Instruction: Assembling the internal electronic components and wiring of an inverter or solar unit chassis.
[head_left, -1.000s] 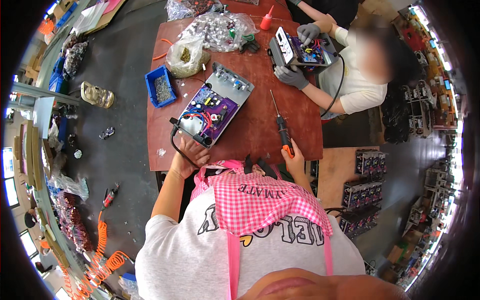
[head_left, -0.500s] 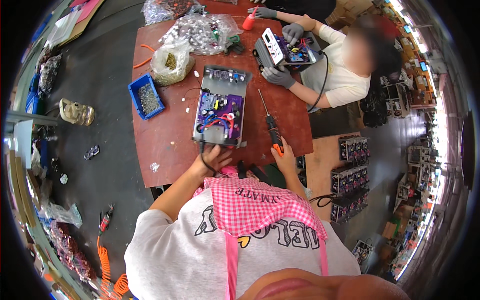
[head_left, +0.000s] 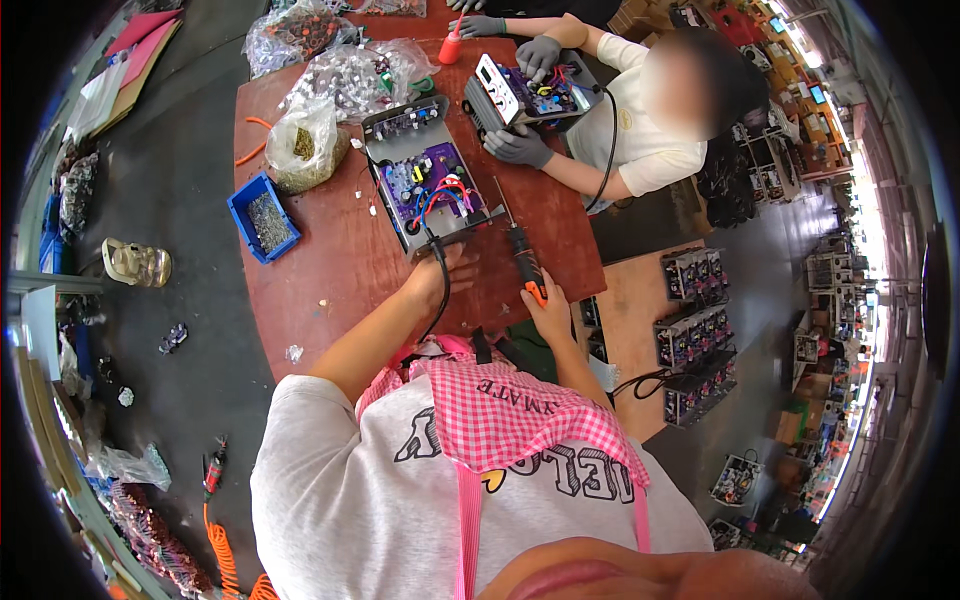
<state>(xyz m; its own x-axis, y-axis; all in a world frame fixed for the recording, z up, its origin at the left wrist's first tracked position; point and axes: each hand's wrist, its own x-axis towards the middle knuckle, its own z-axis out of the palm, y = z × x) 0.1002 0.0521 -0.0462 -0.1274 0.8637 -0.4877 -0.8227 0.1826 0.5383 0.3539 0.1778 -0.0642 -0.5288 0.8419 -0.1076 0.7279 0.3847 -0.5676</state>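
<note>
An opened metal-cased device [head_left: 388, 207] lies on the table, tilted so its far end points left. Inside it show a purple circuit board [head_left: 412, 178] and red and blue wires. At its near end is my left hand [head_left: 440, 275], fingers stretched out and somewhat blurred; whether they touch the case I cannot tell. A black cable [head_left: 443, 290] runs from the device over this hand toward me. To the right, my right hand [head_left: 550, 305] is closed around the orange and black handle of an electric screwdriver [head_left: 526, 262], whose long thin bit points away from me.
A co-worker's gloved hands [head_left: 520, 148] rest on a similar device [head_left: 497, 88] across the table [head_left: 330, 265]. A blue bin of small screws [head_left: 240, 197], bags of small parts [head_left: 305, 150] and a red bottle [head_left: 450, 48] stand around. More units [head_left: 693, 330] sit on a board at right.
The device has slid away from me and turned, its far end swinging left. My left hand has reached farther forward with it. The right hand still grips the screwdriver. The whole view has shifted.
</note>
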